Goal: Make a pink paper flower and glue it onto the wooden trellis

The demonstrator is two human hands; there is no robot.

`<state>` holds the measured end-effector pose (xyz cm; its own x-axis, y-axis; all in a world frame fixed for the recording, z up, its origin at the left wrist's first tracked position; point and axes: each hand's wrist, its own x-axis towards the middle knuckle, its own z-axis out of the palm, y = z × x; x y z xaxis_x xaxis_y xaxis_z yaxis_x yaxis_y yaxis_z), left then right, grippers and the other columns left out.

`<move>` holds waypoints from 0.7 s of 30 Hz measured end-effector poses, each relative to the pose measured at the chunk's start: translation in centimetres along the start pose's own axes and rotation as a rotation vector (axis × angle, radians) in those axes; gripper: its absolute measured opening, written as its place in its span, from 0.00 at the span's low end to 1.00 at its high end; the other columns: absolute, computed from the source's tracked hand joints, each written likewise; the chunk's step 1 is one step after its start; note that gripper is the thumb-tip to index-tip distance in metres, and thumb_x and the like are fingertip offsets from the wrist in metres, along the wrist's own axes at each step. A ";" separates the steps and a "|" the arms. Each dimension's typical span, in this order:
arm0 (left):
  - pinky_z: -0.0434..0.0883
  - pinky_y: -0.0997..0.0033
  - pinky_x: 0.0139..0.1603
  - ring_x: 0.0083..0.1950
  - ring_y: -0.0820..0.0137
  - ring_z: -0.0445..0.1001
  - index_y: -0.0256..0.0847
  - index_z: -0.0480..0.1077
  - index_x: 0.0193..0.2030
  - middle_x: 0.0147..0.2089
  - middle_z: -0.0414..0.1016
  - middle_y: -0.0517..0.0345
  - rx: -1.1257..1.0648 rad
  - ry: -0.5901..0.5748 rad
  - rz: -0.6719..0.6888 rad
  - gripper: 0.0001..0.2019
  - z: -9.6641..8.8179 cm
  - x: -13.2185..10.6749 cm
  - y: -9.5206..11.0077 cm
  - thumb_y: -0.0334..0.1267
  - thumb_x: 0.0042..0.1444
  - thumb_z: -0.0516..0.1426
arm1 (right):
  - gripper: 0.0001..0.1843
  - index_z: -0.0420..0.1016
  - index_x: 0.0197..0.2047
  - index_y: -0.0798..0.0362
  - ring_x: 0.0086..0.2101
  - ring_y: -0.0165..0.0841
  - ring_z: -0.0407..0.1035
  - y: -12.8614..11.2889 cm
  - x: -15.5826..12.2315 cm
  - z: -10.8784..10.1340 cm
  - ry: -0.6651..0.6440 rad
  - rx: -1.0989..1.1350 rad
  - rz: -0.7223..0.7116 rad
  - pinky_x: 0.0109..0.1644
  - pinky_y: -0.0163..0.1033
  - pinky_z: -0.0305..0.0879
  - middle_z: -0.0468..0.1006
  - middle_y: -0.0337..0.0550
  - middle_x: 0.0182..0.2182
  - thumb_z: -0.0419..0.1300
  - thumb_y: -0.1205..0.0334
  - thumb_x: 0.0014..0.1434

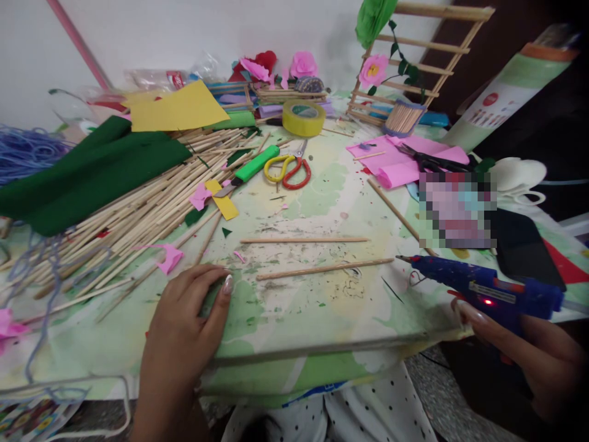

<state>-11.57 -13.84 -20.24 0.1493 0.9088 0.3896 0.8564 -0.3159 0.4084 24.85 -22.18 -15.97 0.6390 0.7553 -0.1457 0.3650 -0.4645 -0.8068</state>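
Note:
My right hand (519, 344) is wrapped round a blue hot glue gun (469, 276) with a lit red light, its nozzle pointing left. The nozzle is close to the right end of a thin wooden stick (322, 269) lying on the table. A second wooden stick (304, 240) lies behind it, apart and nearly level. My left hand (188, 319) rests on the table's left side, fingers bent and thumb apart, with nothing visible in it. Beside its fingertips are a scrap of pink paper (170, 258) and the end of a stick (209, 236).
Many loose sticks (151, 196) and dark green crepe paper (92, 172) cover the left. Behind lie a green cutter (255, 164), scissors (294, 174) and yellow tape (302, 118). A stick ladder (414, 46) stands back right; a black phone (527, 245) lies at the right.

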 end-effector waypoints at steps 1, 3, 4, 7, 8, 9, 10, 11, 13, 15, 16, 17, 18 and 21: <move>0.67 0.52 0.55 0.52 0.57 0.71 0.43 0.68 0.46 0.48 0.73 0.48 0.003 0.000 0.004 0.08 0.0 0.0 0.0 0.41 0.63 0.53 | 0.10 0.83 0.28 0.42 0.38 0.46 0.77 -0.5 -0.2 0.2 0.006 0.035 0.021 0.36 0.39 0.76 0.84 0.38 0.29 0.68 0.47 0.43; 0.67 0.52 0.54 0.52 0.57 0.71 0.43 0.68 0.46 0.48 0.73 0.48 0.007 0.002 0.011 0.09 0.0 0.0 0.0 0.41 0.63 0.52 | 0.09 0.81 0.24 0.42 0.42 0.48 0.76 -1.3 -0.6 0.6 0.008 0.089 0.055 0.45 0.41 0.76 0.82 0.37 0.26 0.69 0.48 0.40; 0.67 0.52 0.54 0.52 0.57 0.71 0.43 0.68 0.46 0.48 0.73 0.48 0.008 0.003 0.014 0.09 0.0 0.0 0.0 0.41 0.63 0.52 | 0.08 0.79 0.22 0.43 0.42 0.48 0.76 -1.6 -0.7 0.8 0.009 0.096 0.057 0.46 0.41 0.75 0.79 0.38 0.22 0.69 0.49 0.40; 0.67 0.52 0.54 0.52 0.56 0.71 0.43 0.68 0.46 0.48 0.73 0.49 0.008 0.008 0.013 0.09 0.0 0.0 0.0 0.41 0.63 0.52 | 0.10 0.75 0.18 0.43 0.42 0.49 0.76 -2.0 -0.8 1.3 0.003 0.124 0.071 0.45 0.42 0.76 0.69 0.37 0.13 0.67 0.51 0.44; 0.67 0.52 0.54 0.52 0.56 0.71 0.43 0.68 0.46 0.48 0.73 0.48 0.008 0.008 0.012 0.09 0.0 0.0 0.1 0.41 0.63 0.53 | 0.11 0.74 0.17 0.44 0.42 0.49 0.76 -2.0 -0.8 1.4 -0.002 0.139 0.076 0.44 0.42 0.77 0.67 0.37 0.12 0.67 0.51 0.44; 0.67 0.52 0.54 0.51 0.56 0.71 0.43 0.68 0.46 0.48 0.73 0.48 0.008 0.008 0.010 0.09 0.0 0.0 0.1 0.41 0.63 0.53 | 0.11 0.73 0.17 0.44 0.41 0.49 0.76 -2.0 -0.8 1.5 -0.005 0.149 0.082 0.44 0.42 0.77 0.65 0.37 0.11 0.67 0.52 0.44; 0.67 0.52 0.54 0.51 0.56 0.71 0.42 0.68 0.46 0.48 0.73 0.48 0.009 0.006 0.007 0.09 0.0 0.0 0.1 0.41 0.63 0.53 | 0.12 0.73 0.16 0.44 0.41 0.49 0.76 -2.0 -0.8 1.6 -0.007 0.149 0.088 0.44 0.42 0.77 0.65 0.37 0.11 0.67 0.52 0.45; 0.67 0.52 0.54 0.51 0.57 0.71 0.42 0.68 0.46 0.48 0.73 0.48 0.008 0.006 0.006 0.09 -0.1 0.0 0.1 0.41 0.63 0.52 | 0.12 0.73 0.16 0.44 0.41 0.49 0.76 -2.0 -0.8 1.6 -0.006 0.141 0.096 0.43 0.42 0.77 0.65 0.37 0.11 0.67 0.52 0.45; 0.67 0.52 0.54 0.51 0.57 0.71 0.42 0.68 0.45 0.48 0.73 0.48 0.007 0.003 0.004 0.09 0.0 0.0 0.1 0.41 0.63 0.52 | 0.12 0.73 0.17 0.44 0.42 0.49 0.76 -1.8 -0.7 1.6 -0.006 0.125 0.100 0.43 0.42 0.77 0.67 0.37 0.12 0.68 0.52 0.45; 0.67 0.52 0.54 0.52 0.57 0.71 0.43 0.68 0.45 0.48 0.73 0.48 0.009 -0.003 0.004 0.09 0.0 0.0 0.1 0.41 0.63 0.52 | 0.11 0.74 0.18 0.44 0.43 0.50 0.76 -1.4 -0.6 1.5 -0.013 0.130 0.091 0.43 0.43 0.78 0.73 0.38 0.16 0.68 0.51 0.44; 0.67 0.53 0.54 0.52 0.57 0.71 0.43 0.68 0.45 0.48 0.73 0.49 0.011 -0.004 0.005 0.09 0.0 0.0 0.0 0.42 0.63 0.52 | 0.10 0.76 0.19 0.44 0.44 0.50 0.76 -1.3 -0.5 1.4 -0.021 0.137 0.084 0.42 0.43 0.78 0.77 0.38 0.19 0.68 0.50 0.44; 0.67 0.53 0.54 0.52 0.57 0.71 0.43 0.68 0.46 0.48 0.73 0.49 0.011 -0.003 0.003 0.09 0.0 0.0 0.0 0.42 0.63 0.52 | 0.09 0.78 0.21 0.43 0.45 0.50 0.76 -1.1 -0.4 1.4 -0.039 0.137 0.080 0.41 0.43 0.79 0.80 0.38 0.23 0.68 0.50 0.43; 0.67 0.53 0.54 0.52 0.57 0.71 0.43 0.68 0.46 0.48 0.73 0.49 0.011 -0.002 0.000 0.09 0.0 0.0 0.0 0.42 0.63 0.52 | 0.09 0.79 0.23 0.43 0.45 0.51 0.76 -0.9 -0.3 1.4 -0.059 0.133 0.078 0.40 0.43 0.79 0.82 0.38 0.26 0.69 0.49 0.41; 0.67 0.53 0.54 0.52 0.57 0.71 0.44 0.68 0.46 0.48 0.73 0.49 0.004 -0.002 -0.003 0.09 0.0 0.0 0.0 0.42 0.63 0.52 | 0.13 0.82 0.29 0.42 0.46 0.51 0.76 -0.9 -0.2 1.5 -0.111 0.143 0.084 0.39 0.41 0.80 0.84 0.36 0.31 0.70 0.48 0.39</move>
<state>-11.58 -13.83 -20.22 0.1478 0.9101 0.3871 0.8587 -0.3123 0.4063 23.35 -21.22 -16.10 0.5821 0.7663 -0.2718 0.2088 -0.4639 -0.8609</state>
